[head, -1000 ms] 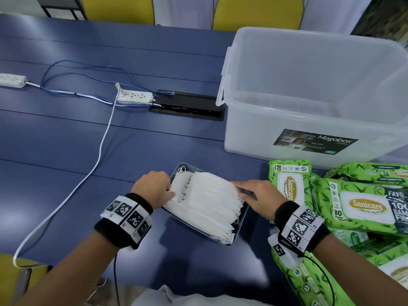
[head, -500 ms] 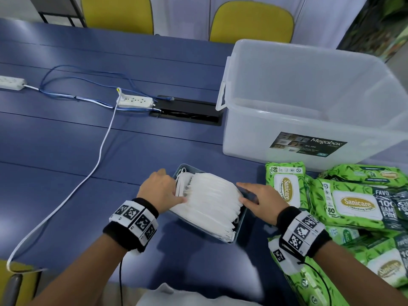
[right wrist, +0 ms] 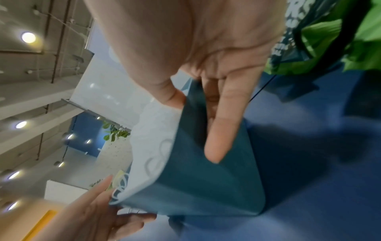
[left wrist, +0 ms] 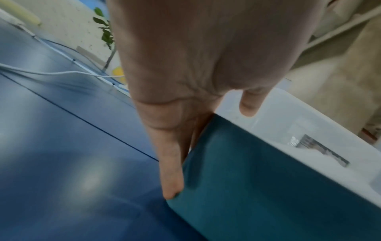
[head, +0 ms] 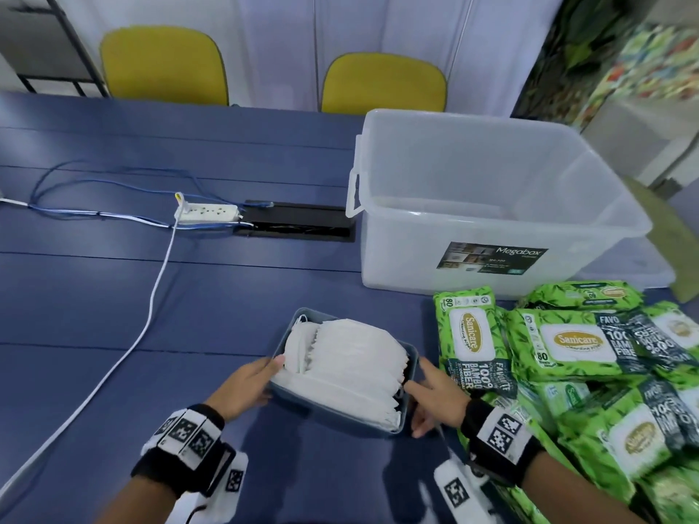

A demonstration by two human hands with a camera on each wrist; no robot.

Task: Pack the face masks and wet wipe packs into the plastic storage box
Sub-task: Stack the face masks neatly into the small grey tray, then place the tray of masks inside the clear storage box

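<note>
Face masks (head: 348,363), a white stack standing on edge, fill a small teal tray (head: 340,414) near the surface's front edge, before the clear storage box (head: 488,206). Masks look light, soft and loose, so the stiff tray sides seem the best hold. Left hand (head: 246,383) and right hand (head: 435,395) each grasp an opposite tray side, thumbs at the rim, fingers down the wall.

Bright overhead light, blurry wrist cams
</note>
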